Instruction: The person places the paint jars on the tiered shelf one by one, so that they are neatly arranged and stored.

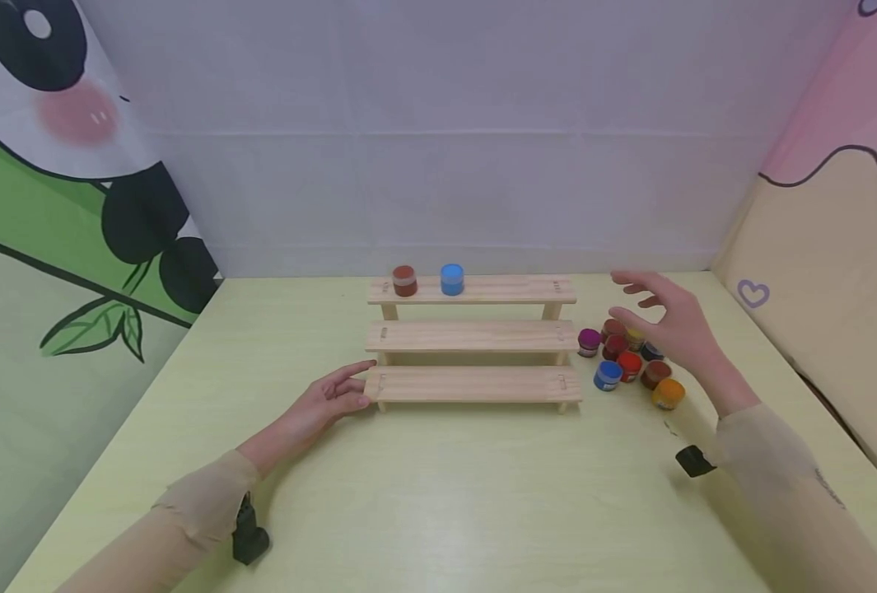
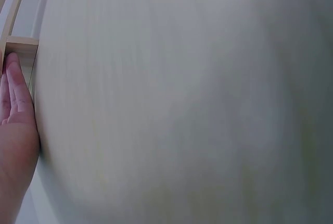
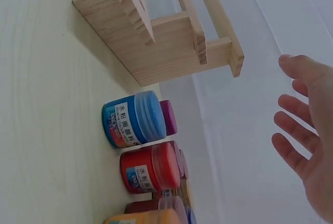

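A three-tier wooden shelf (image 1: 475, 336) stands in the middle of the table. My left hand (image 1: 334, 394) touches the left end of its lowest tier, fingers fairly straight. In the left wrist view, fingertips (image 2: 12, 60) reach a wooden support. On the top tier stand a brown paint jar (image 1: 404, 282) and a blue paint jar (image 1: 452, 280). My right hand (image 1: 671, 321) hovers empty above several paint jars at the shelf's right, its fingers spread and loosely bent. Among these are a purple jar (image 1: 589, 342), a darker blue jar (image 1: 608, 375), a red jar (image 3: 151, 168) and an orange jar (image 1: 669, 394).
Behind the pale wooden table (image 1: 438, 494) hangs a white cloth wall (image 1: 438, 189). Printed cloth panels flank it: a green cartoon one (image 1: 60, 247) on the left, a pink and beige one (image 1: 838, 247) on the right. The clustered jars stand close together beside the shelf.
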A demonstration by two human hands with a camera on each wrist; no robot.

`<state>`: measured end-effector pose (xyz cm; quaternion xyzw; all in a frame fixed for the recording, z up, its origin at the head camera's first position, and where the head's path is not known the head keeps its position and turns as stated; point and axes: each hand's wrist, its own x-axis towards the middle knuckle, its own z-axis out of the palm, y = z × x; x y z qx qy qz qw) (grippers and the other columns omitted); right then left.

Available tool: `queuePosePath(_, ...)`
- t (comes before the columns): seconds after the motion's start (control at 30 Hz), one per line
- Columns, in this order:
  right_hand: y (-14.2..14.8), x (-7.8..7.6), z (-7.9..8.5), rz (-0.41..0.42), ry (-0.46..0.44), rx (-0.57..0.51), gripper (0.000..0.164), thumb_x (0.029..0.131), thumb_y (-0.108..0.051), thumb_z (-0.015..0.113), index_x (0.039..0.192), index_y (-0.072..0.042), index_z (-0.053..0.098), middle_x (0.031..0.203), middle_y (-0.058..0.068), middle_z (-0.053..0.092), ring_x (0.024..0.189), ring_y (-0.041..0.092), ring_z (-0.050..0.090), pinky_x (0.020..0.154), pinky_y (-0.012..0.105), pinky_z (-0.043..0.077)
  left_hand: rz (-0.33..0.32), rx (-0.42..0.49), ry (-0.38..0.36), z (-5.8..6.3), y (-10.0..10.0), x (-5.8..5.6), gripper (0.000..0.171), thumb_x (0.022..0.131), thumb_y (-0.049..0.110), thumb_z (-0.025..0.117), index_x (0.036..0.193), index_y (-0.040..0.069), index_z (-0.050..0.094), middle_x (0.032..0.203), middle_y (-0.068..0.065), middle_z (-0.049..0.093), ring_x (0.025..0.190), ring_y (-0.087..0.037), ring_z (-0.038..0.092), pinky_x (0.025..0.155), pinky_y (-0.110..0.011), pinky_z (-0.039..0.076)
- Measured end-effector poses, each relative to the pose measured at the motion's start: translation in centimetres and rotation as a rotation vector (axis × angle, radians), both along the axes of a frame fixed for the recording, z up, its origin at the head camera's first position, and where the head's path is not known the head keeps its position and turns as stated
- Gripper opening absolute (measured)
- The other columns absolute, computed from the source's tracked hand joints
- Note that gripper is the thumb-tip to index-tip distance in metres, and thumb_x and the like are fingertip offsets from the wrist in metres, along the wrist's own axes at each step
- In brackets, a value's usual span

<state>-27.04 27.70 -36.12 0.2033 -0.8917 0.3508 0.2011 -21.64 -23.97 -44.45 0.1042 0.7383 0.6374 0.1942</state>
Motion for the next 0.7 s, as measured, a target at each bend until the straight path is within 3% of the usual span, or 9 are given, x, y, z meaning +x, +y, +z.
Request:
queuePosePath(0.2,1.1,1.8,-0.7,-0.023,-0.056,0.021,0.053,0.089,-0.018,0.074,0.140,-0.017,0.056,0.137,0.010,0.061,0.105,-0.015,0.048,0.082,-0.001,0.037,0.004,-0.002,-0.001,-0.1,0.0,-0.1,0.067,0.098,0.018,0.062,0.156,0.016,0.029,0.118,0.009,0.067,0.111,-0.004,0.064,0.094,-0.020,0.050)
queuePosePath(0.27,1.5,2.3,-1.0,-0.018,-0.058,0.028,0.054,0.089,-0.018,0.074,0.140,-0.016,0.056,0.138,0.012,0.060,0.105,-0.021,0.043,0.081,-0.001,0.037,0.006,-0.002,-0.003,-0.2,-0.1,-0.1,0.066,0.098,0.017,0.062,0.156,0.016,0.029,0.118,0.009,0.067,0.110,-0.004,0.064,0.094,-0.020,0.050)
queuePosePath(0.37,1.9,2.9,-1.3,-0.015,-0.056,0.053,0.055,0.089,-0.019,0.075,0.140,-0.015,0.056,0.138,0.014,0.059,0.105,-0.020,0.044,0.080,-0.001,0.039,0.007,-0.006,-0.005,-0.3,-0.1,-0.2,0.066,0.098,0.017,0.061,0.156,0.016,0.029,0.118,0.009,0.066,0.110,-0.004,0.064,0.094,-0.019,0.050)
queuePosePath(0.57,3.0,4.0,-1.9,-0.003,-0.057,0.127,0.061,0.086,-0.013,0.077,0.142,-0.016,0.054,0.139,0.013,0.058,0.110,0.005,0.052,0.082,0.001,0.040,0.003,-0.006,-0.009,-0.3,-0.1,-0.2,0.067,0.098,0.018,0.062,0.156,0.017,0.029,0.119,0.009,0.066,0.112,-0.004,0.063,0.095,-0.019,0.049)
queuePosePath(0.7,3.8,4.7,-2.3,0.011,-0.073,0.161,0.066,0.082,-0.009,0.080,0.142,-0.015,0.054,0.137,0.014,0.059,0.108,-0.006,0.047,0.082,0.000,0.039,0.001,-0.005,-0.008,-0.3,-0.1,-0.2,0.066,0.098,0.018,0.061,0.156,0.017,0.029,0.119,0.009,0.066,0.112,-0.004,0.063,0.095,-0.019,0.049)
